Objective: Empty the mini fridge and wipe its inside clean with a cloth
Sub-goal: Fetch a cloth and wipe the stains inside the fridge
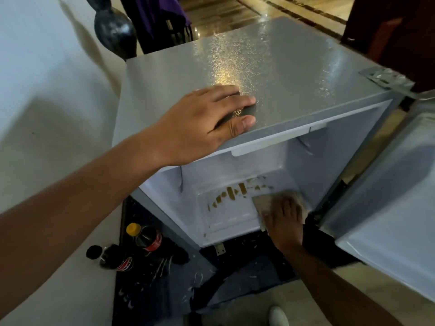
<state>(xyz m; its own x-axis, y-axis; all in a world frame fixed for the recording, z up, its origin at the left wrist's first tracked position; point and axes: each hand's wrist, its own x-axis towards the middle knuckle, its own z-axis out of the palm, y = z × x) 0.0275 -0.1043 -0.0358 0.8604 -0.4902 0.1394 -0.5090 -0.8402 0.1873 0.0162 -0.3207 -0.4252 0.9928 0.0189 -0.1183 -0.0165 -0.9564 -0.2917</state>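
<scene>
The grey mini fridge (270, 74) stands open below me, its door (388, 208) swung out to the right. My left hand (202, 118) rests flat on the fridge top near the front edge, fingers apart, holding nothing. My right hand (286, 220) reaches inside and presses a beige cloth (261, 203) onto the right side of the white fridge floor (226, 215). Brown spill stains (235, 191) lie on that floor just left of the cloth. No items are visible inside the fridge.
On the floor to the left of the fridge stand dark soda bottles, one with a yellow cap (146, 236) and another with a black cap (110, 255). A dark speckled mat (211, 278) lies in front. A dark vase (113, 27) stands behind the fridge.
</scene>
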